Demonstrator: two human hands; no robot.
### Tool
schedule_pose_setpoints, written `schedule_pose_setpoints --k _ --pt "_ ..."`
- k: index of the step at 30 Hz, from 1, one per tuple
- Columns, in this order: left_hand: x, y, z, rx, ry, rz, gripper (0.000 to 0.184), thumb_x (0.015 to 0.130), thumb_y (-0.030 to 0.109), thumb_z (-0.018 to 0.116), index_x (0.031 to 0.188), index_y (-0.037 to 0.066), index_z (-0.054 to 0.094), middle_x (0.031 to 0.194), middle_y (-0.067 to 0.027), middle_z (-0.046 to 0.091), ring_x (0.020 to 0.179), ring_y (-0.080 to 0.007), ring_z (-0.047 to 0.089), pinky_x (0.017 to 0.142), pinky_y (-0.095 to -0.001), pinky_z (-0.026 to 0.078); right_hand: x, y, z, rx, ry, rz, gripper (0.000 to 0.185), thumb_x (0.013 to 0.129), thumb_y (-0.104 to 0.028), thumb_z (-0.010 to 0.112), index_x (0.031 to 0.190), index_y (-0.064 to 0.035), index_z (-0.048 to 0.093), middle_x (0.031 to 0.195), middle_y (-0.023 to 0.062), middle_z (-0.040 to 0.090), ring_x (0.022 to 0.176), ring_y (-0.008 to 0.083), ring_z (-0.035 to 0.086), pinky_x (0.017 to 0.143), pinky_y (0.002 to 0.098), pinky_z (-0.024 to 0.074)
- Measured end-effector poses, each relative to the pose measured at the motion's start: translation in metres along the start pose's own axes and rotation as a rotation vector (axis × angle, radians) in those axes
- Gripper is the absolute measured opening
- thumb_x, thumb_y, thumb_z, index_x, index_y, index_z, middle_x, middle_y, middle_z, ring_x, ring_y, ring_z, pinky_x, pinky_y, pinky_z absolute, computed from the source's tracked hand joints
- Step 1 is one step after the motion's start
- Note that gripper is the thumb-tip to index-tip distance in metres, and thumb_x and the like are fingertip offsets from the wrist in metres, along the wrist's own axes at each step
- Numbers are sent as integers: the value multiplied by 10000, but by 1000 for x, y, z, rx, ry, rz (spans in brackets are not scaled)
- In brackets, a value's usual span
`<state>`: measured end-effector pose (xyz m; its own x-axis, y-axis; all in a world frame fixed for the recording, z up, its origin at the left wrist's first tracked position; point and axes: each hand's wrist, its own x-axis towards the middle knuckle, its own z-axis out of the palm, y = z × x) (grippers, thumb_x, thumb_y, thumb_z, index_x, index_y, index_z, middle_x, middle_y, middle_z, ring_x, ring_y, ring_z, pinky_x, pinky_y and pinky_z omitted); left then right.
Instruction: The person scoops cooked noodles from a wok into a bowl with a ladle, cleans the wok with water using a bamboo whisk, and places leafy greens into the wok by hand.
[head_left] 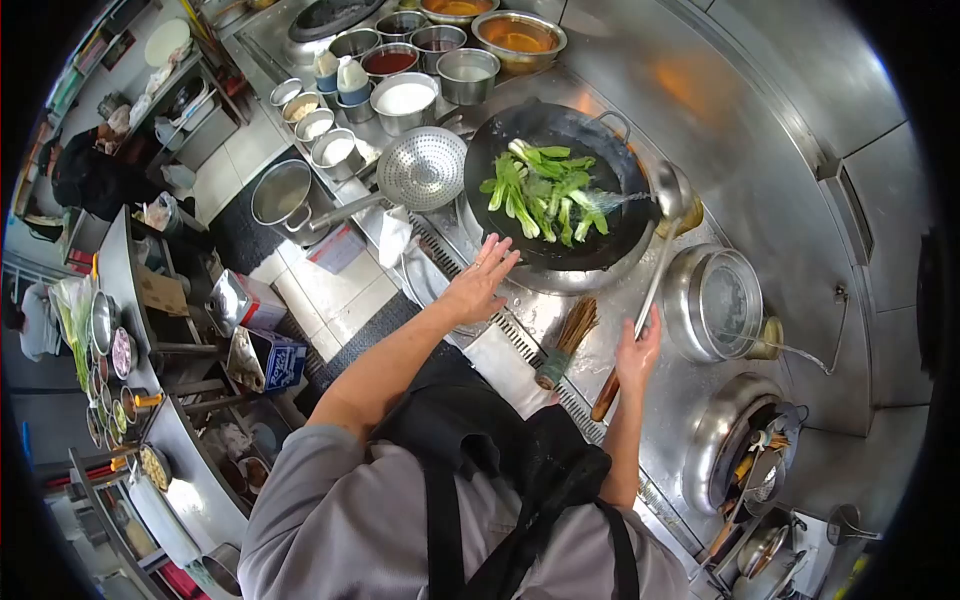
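Green leafy vegetables [545, 190] lie in a large black wok [490, 140] on the steel stove. My left hand [482, 285] is at the wok's near left edge, its fingers spread and nothing in them. In my right hand [637, 355] is the long handle of a metal ladle [672, 190], whose bowl is at the wok's right rim. Clear liquid streams from the ladle side onto the greens. A perforated strainer [422, 168] rests left of the wok. Below the wok lies a bamboo brush [568, 340].
Seasoning containers [404, 98] and bowls of amber liquid [518, 38] stand beyond the wok. A steel pot [712, 303] is at the right, with a second wok [745, 445] nearer. A pot [283, 195] is at the left. A person in dark clothes [90, 175] stands far left.
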<state>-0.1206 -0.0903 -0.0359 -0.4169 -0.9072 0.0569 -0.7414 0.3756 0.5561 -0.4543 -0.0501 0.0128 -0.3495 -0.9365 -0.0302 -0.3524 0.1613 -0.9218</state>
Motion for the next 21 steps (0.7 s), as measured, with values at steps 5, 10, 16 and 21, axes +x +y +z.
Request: schedule_pose_setpoints --k 5,10,16,21 --pt "-9 -21 -7 -470 96 59 592 942 149 681 1480 50 455 1574 -160 391 1529 -328 231 1209 -438 296 -48 57 -19 -573 297 -374 604 934 -110 621 1491 -15 407 1065 257 699 821 397 694 726 426 537" --pt "-82 -56 -21 -1122 340 -248 338 1018 112 593 1350 51 581 1231 -41 653 1112 -149 607 997 -314 479 -114 117 -15 -671 241 -37 609 903 -92 616 1467 6 410 1190 318 655 996 480 677 839 513 531" --pt "-239 -123 -24 -943 581 -553 268 1015 116 589 1264 22 623 1146 -59 675 1085 -163 629 942 -319 507 -148 184 17 -791 260 -6 607 888 -104 617 1444 27 411 1153 339 648 1061 527 617 901 549 498" --pt "-372 -144 -17 -647 646 -778 324 965 167 630 1242 -1 625 1162 -151 694 1050 -246 665 935 -364 521 -99 209 15 -1007 107 -218 442 890 -278 656 1149 80 625 1144 336 602 976 445 623 903 563 475"
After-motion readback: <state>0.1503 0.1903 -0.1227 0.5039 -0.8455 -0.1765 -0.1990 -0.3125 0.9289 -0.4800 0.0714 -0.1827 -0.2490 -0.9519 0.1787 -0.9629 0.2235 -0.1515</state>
